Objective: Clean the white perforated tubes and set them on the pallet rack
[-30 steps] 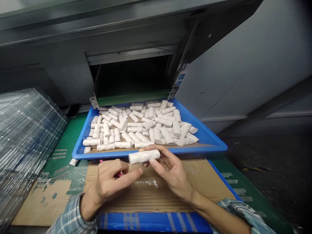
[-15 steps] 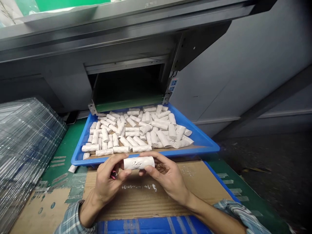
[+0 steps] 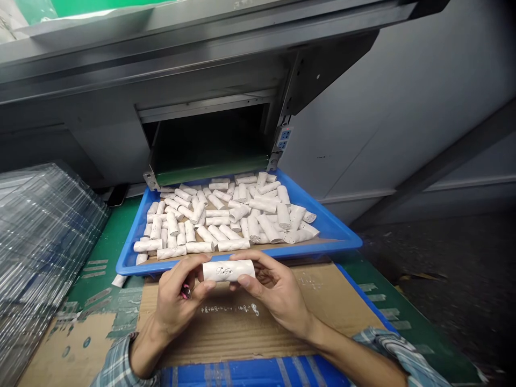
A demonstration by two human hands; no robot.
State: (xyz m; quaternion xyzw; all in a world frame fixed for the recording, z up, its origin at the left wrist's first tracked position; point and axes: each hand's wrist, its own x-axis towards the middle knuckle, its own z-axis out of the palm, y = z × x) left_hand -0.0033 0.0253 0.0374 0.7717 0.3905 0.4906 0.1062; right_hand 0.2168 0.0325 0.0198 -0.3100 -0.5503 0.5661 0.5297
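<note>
Between my two hands is a white tube (image 3: pixel 228 270) with dark script-like lettering, lying level. My left hand (image 3: pixel 181 293) closes on its left end with thumb and fingers. A small pink and dark item (image 3: pixel 186 291) shows inside that hand, mostly hidden by the fingers. On the right end, the thumb and fingers of my right hand (image 3: pixel 276 290) are closed round the tube. Just beyond my hands, a blue tray (image 3: pixel 338 243) holds many similar white tubes (image 3: pixel 173 251), jumbled in a pile.
Under my hands lies a cardboard sheet (image 3: pixel 242 338) with handwriting. Stacked clear plastic trays (image 3: pixel 44 236) stand at left on the green table (image 3: pixel 97 263). A conveyor opening (image 3: pixel 213 140) sits behind the blue tray, below a metal ledge (image 3: pixel 181 59). Power sockets (image 3: pixel 284 138) are mounted beside it.
The tube has turned a little about its long axis, so its lettering appears differently. Both hands keep their grip in nearly the same place. The view has shifted slightly.
</note>
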